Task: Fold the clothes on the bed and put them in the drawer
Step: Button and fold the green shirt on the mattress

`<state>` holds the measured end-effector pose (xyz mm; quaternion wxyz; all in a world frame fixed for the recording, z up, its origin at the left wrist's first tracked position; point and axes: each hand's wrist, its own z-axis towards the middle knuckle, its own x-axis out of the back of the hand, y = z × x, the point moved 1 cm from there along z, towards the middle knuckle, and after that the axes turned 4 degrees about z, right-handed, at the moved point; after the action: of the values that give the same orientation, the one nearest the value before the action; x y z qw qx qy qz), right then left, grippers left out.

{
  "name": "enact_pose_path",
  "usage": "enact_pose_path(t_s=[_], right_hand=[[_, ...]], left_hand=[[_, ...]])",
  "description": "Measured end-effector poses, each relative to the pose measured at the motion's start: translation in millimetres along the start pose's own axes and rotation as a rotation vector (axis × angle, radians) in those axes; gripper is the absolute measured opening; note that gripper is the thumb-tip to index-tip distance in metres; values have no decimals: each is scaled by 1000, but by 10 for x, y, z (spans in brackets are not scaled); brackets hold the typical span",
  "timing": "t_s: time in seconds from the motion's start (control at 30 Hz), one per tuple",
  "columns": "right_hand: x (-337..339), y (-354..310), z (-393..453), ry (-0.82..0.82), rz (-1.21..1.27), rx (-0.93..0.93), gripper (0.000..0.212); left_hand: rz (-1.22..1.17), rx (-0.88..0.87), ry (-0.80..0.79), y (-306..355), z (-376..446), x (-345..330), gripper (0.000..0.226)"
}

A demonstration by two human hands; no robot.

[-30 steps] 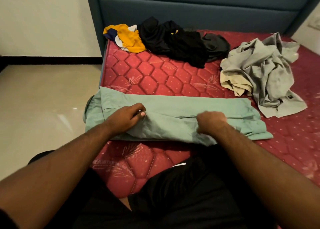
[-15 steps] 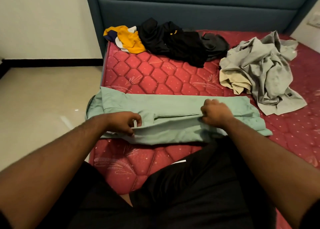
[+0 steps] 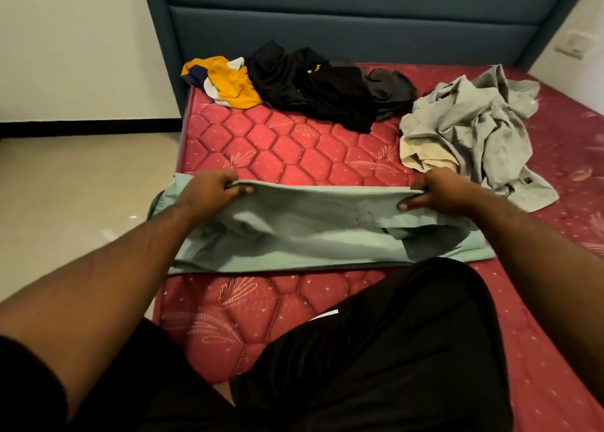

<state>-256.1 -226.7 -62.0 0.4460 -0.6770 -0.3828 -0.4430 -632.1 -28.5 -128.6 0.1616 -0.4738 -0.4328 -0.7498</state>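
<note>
A mint-green garment (image 3: 313,232) lies across the red quilted mattress (image 3: 287,144) in front of me. My left hand (image 3: 209,191) pinches its folded edge at the left, and my right hand (image 3: 438,191) pinches the same edge at the right. Both hold that edge lifted and stretched between them at the garment's far side. The near edge rests flat on the mattress. Further back lie unfolded clothes: a yellow, white and navy shirt (image 3: 225,80), a black pile (image 3: 313,82) and a grey and beige heap (image 3: 470,131).
A teal padded headboard (image 3: 353,23) stands behind the bed. Pale tiled floor (image 3: 65,196) lies left of the mattress edge. My legs in black shorts (image 3: 376,366) rest on the near mattress. A wall switch (image 3: 570,47) sits at the upper right. No drawer is in view.
Both hands have taken the garment's near edge, lifted it and carried it away from me to the far side, spreading wider apart.
</note>
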Motion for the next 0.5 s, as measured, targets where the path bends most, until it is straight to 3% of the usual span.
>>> enact_pose_path(t_s=[0.1,0.17,0.27,0.3,0.4,0.5], right_hand=[[261,127,210,-101,-24,-55,48],[336,264,482,-129,-93,-96,47],[213,511,897,-19,-162,-148,60],[106,590,995,34,-116,-166,64],[-235,807,1134,187,183,-211,37],[-539,1092,1038,295,509,-306,15]], left_hand=[[-2,11,-325,-16,277,-37,42],[12,14,-395,-45,494,-99,43],[131,22,-356,-58,809,-259,25],[190,22,-320,-21,881,-348,32],[205,-104,-185,312,1044,-763,42],[84,-309,-231,781,1065,-1289,58]])
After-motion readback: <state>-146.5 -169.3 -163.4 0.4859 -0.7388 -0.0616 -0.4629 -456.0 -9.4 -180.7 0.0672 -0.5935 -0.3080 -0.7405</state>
